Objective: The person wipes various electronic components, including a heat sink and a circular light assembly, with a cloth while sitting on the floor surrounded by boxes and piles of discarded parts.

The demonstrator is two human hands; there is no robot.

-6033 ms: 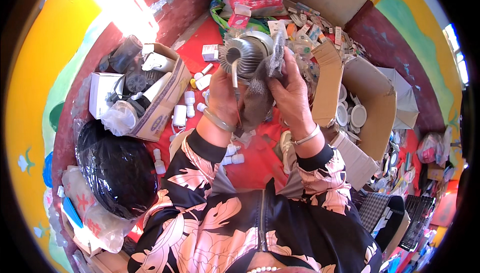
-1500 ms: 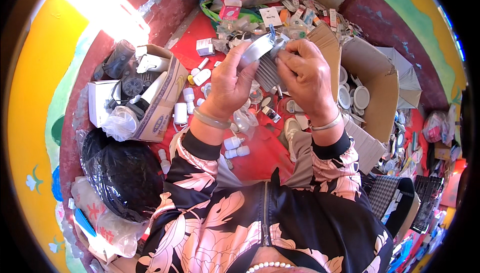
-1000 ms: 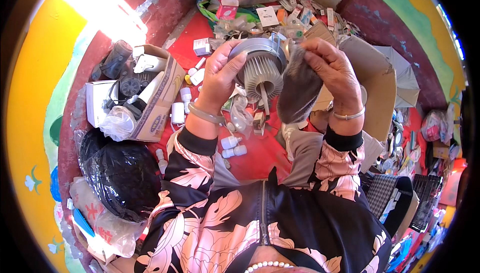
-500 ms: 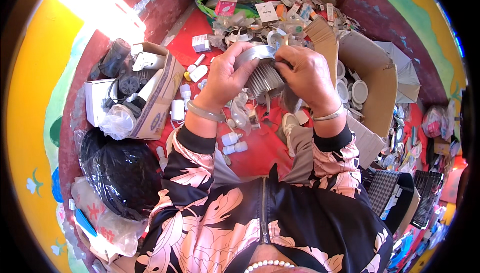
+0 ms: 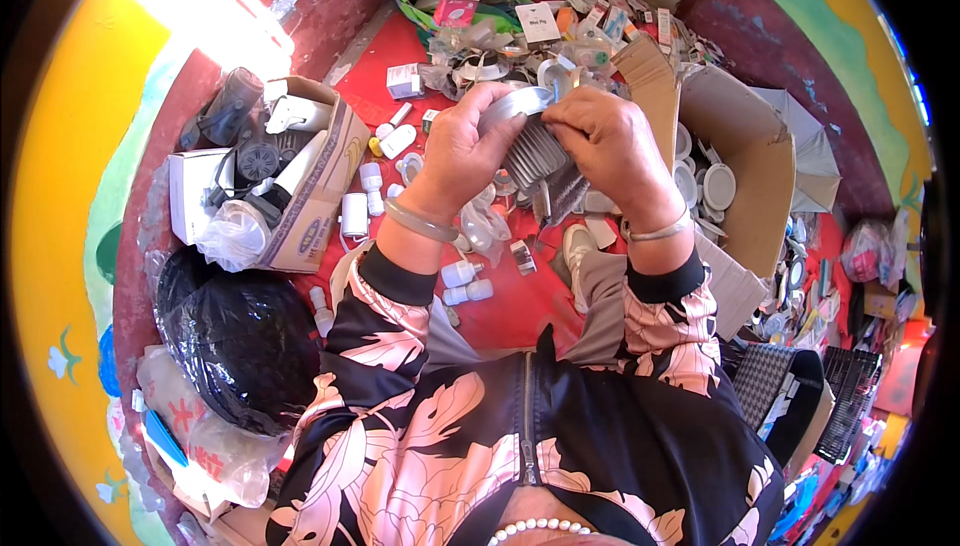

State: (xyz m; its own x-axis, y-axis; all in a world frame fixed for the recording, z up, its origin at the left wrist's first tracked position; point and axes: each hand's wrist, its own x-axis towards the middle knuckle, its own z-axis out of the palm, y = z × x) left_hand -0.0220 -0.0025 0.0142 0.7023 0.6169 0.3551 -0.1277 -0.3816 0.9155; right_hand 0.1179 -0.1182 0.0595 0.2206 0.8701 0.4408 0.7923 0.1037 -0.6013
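Observation:
Above the red floor covering I hold up a silver downlight (image 5: 535, 159) with a round metal rim and a block of thin heat-sink fins below it. My left hand (image 5: 465, 144) grips the rim's left side, thumb across the ring and fingers behind. On the other side, my right hand (image 5: 607, 151) has thumb and fingers pinched at the rim's right edge; the fingertips partly hide what they pinch. A short piece hangs beneath the fins. White lamp bulbs (image 5: 468, 293) and a clear plastic bag (image 5: 484, 226) lie on the floor below.
To the left stands a carton (image 5: 318, 191) of lamp parts, with a black plastic bag (image 5: 235, 346) nearer me. An open carton (image 5: 745, 196) of white round fittings stands right. Small boxes and loose parts (image 5: 590, 31) pile up at the back. My shoe (image 5: 580, 264) shows below.
The downlight has tilted a little, its fins swinging right. My right fingers have shifted from over the rim to a pinch at its edge. The left hand keeps its grip.

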